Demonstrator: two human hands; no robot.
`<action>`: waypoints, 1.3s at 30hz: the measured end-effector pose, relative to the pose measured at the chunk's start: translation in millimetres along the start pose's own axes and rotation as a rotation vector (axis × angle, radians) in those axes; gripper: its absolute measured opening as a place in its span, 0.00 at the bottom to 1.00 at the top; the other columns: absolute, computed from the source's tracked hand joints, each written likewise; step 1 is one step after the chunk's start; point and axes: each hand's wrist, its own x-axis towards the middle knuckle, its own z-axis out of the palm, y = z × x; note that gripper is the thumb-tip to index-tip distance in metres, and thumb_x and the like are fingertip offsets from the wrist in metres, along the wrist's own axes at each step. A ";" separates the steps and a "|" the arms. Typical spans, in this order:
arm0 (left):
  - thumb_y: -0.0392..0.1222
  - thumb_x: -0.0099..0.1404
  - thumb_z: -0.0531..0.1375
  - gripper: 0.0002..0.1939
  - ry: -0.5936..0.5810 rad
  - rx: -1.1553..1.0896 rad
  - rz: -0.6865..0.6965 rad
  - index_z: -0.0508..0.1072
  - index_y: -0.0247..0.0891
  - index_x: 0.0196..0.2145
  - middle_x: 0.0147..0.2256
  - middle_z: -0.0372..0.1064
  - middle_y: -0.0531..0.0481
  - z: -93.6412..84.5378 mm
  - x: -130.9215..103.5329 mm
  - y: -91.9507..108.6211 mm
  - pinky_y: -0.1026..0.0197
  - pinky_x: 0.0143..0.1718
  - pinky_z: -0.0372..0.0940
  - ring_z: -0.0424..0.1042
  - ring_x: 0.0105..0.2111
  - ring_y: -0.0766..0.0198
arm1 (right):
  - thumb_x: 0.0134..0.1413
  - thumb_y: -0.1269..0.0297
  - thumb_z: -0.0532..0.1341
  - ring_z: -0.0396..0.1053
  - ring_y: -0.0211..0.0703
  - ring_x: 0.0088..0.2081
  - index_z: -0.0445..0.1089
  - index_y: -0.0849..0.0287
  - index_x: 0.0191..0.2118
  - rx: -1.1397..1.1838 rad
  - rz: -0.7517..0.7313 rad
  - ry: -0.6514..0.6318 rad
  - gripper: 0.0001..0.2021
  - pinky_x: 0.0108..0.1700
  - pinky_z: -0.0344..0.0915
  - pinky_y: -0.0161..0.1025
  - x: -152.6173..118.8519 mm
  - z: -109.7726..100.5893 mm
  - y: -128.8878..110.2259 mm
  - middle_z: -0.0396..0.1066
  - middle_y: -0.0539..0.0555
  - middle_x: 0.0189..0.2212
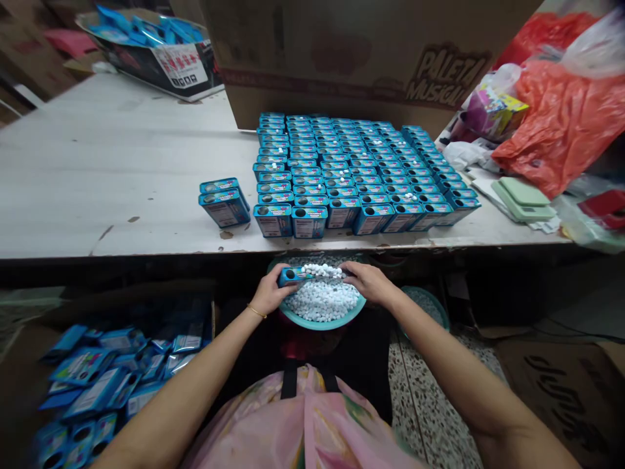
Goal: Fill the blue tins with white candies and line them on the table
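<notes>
Over a turquoise basin (322,326) heaped with small white candies (322,303), my left hand (268,291) grips a small blue box (290,276) with a dark round spot on its top. A row of white candies (322,270) lies along and beside that box, hiding much of its right part. My right hand (370,281) is closed at the right end of this row, thumb and fingers pinched together. What it holds there is covered by candies and fingers, so I cannot make it out.
Rows of upright blue boxes (342,169) stand on the white table (122,169), a few with candies on top. Two more boxes (224,205) stand apart at left. A carton of blue boxes (112,365) is at lower left. A large carton (332,58) and green scale (522,198) sit behind.
</notes>
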 end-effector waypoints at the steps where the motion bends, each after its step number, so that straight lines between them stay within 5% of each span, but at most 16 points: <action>1: 0.47 0.47 0.61 0.22 -0.012 0.042 0.021 0.64 0.38 0.40 0.31 0.64 0.54 4.3 1.3 2.4 0.62 0.37 0.60 0.64 0.32 0.65 | 0.53 0.61 0.52 0.64 0.39 0.45 0.61 0.51 0.48 -0.033 -0.013 -0.015 0.15 0.43 0.57 0.34 1.9 -4.9 -3.9 0.68 0.50 0.45; 17: 0.43 0.48 0.60 0.22 -0.041 0.223 0.093 0.64 0.41 0.42 0.32 0.64 0.54 14.7 9.3 4.9 0.63 0.36 0.58 0.64 0.32 0.63 | 0.54 0.63 0.49 0.66 0.44 0.39 0.67 0.57 0.42 -0.499 -0.069 -0.140 0.13 0.38 0.58 0.37 24.1 -45.8 -60.0 0.69 0.57 0.39; 23: 0.46 0.48 0.61 0.22 0.025 0.102 0.050 0.63 0.40 0.41 0.31 0.63 0.55 12.3 6.8 -1.8 0.63 0.37 0.59 0.64 0.32 0.65 | 0.55 0.62 0.49 0.65 0.43 0.41 0.64 0.54 0.47 -0.447 -0.029 -0.089 0.15 0.41 0.57 0.36 4.4 -44.8 -40.4 0.68 0.56 0.41; 31: 0.46 0.46 0.63 0.23 0.034 -0.092 0.006 0.63 0.38 0.40 0.32 0.63 0.53 1.7 4.7 -5.1 0.61 0.39 0.60 0.64 0.34 0.64 | 0.54 0.63 0.50 0.66 0.42 0.41 0.64 0.54 0.45 -0.363 0.206 -0.131 0.13 0.40 0.57 0.35 -16.9 24.3 34.5 0.68 0.54 0.39; 39: 0.47 0.47 0.62 0.24 0.052 -0.156 -0.090 0.62 0.38 0.41 0.33 0.65 0.52 13.1 8.8 -27.3 0.56 0.41 0.61 0.66 0.35 0.62 | 0.57 0.65 0.46 0.65 0.41 0.42 0.63 0.57 0.48 -0.250 0.180 -0.061 0.15 0.42 0.56 0.33 29.0 96.1 14.1 0.68 0.55 0.41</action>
